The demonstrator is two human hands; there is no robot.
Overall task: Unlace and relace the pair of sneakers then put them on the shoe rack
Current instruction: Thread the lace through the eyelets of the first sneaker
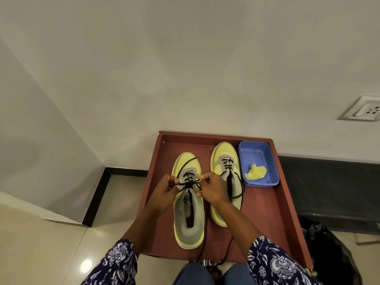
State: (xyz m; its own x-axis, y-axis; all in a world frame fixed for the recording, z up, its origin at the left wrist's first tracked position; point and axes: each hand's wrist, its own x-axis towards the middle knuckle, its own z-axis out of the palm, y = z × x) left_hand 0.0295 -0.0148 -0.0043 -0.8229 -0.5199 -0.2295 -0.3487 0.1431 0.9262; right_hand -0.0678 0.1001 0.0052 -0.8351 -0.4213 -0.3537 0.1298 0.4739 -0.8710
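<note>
While both hands work: left sneaker [188, 204] stands mid-tray [273, 212].
Left hand [164, 194]: pinches black lace [185, 185] beside the knot.
Right hand [212, 190]: pinches the lace's other side.
Right sneaker [225, 161]: near far edge, lace loose.
Blue tub [259, 151]: far right corner, holding yellow cloth [256, 172].

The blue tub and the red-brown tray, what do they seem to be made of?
The blue tub looks like moulded plastic: one even colour, rounded corners, a thin rim with a soft sheen. The red-brown tray looks like painted or laminated wood or board: flat matt panels and square raised edges. No grain shows, so the core stays uncertain.
</note>
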